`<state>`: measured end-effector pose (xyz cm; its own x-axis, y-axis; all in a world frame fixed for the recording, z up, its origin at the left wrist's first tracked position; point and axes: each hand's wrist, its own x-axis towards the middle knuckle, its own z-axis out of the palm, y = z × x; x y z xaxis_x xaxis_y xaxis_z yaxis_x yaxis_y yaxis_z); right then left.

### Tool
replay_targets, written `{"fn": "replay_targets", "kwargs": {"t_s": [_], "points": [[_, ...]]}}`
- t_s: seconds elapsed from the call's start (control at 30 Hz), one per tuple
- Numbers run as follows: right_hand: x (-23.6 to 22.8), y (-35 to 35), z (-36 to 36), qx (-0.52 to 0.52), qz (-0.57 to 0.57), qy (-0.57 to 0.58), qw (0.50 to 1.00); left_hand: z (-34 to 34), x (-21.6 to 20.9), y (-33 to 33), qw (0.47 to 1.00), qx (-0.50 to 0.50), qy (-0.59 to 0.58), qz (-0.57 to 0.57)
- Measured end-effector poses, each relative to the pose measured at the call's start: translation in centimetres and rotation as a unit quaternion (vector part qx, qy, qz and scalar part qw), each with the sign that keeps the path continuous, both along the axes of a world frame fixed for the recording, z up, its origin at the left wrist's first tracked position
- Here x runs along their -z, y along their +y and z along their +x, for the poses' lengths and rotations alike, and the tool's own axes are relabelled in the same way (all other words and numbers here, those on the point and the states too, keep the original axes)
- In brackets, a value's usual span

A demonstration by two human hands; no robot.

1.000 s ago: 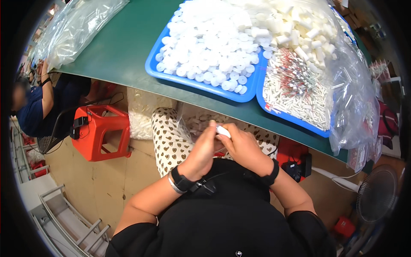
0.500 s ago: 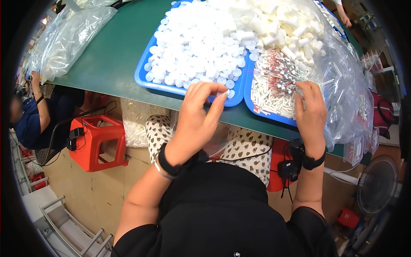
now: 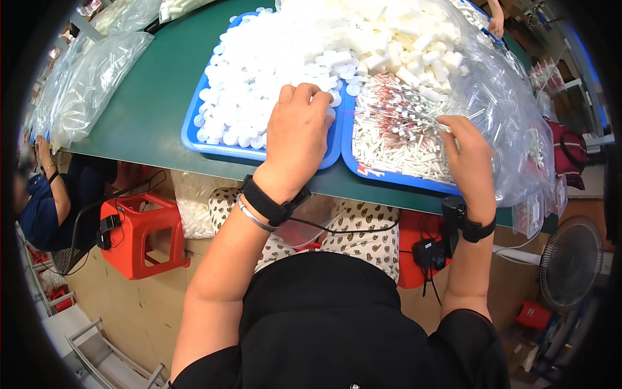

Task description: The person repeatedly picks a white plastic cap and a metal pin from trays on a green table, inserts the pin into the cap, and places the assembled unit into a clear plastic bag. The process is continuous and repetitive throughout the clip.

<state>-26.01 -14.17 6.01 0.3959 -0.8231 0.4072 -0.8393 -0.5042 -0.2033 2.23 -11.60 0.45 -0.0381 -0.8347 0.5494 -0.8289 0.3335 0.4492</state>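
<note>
My left hand reaches over the near right part of a pile of small white plastic discs in a blue tray. Its fingers bend down onto the discs, and the fingertips are mostly hidden. At the right, my right hand has thumb and forefinger pinched at the end of a thin wired piece. That piece is beside a bundle of red and grey wired pieces. The bundle lies on small white tubes in a second blue tray.
Thick cream cylinders are heaped behind the bundle. A clear plastic bag flanks the right tray; another bag lies far left on the green table. Co-workers' hands show at far left and far right.
My left hand has moved forward and slightly left, from the tray's near rim onto the discs. My right thumb and forefinger have come together at the wired pieces. The whole view has shifted slightly.
</note>
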Motion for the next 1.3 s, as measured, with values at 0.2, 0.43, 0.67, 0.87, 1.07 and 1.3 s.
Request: {"fn": "replay_targets", "kwargs": {"t_s": [0.2, 0.43, 0.67, 0.87, 1.07, 1.3], "points": [[1.0, -0.6, 0.4, -0.021, -0.001, 0.043, 0.999, 0.9, 0.0, 0.2, 0.999, 0.026, 0.028, 0.018], [0.3, -0.5, -0.1, -0.075, -0.081, 0.02, 0.994, 1.5, -0.8, 0.3, 0.975, 0.0, 0.211, 0.071], [-0.9, 1.6, 1.1, -0.071, -0.088, -0.059, 0.992, -0.3, -2.2, 4.7, 0.629, 0.156, 0.699, 0.303], [0.5, 6.4, 6.1, -0.274, -0.009, -0.124, 0.954, -2.3, 0.2, 9.5, 0.351, 0.217, 0.835, 0.364], [1.5, 7.2, 6.9, -0.266, -0.042, -0.051, 0.962, -2.0, 0.4, 10.6, 0.321, 0.177, 0.86, 0.354], [1.8, 7.3, 7.0, -0.238, -0.067, -0.058, 0.967, -2.2, 0.8, 10.9, 0.301, 0.187, 0.864, 0.357]]}}
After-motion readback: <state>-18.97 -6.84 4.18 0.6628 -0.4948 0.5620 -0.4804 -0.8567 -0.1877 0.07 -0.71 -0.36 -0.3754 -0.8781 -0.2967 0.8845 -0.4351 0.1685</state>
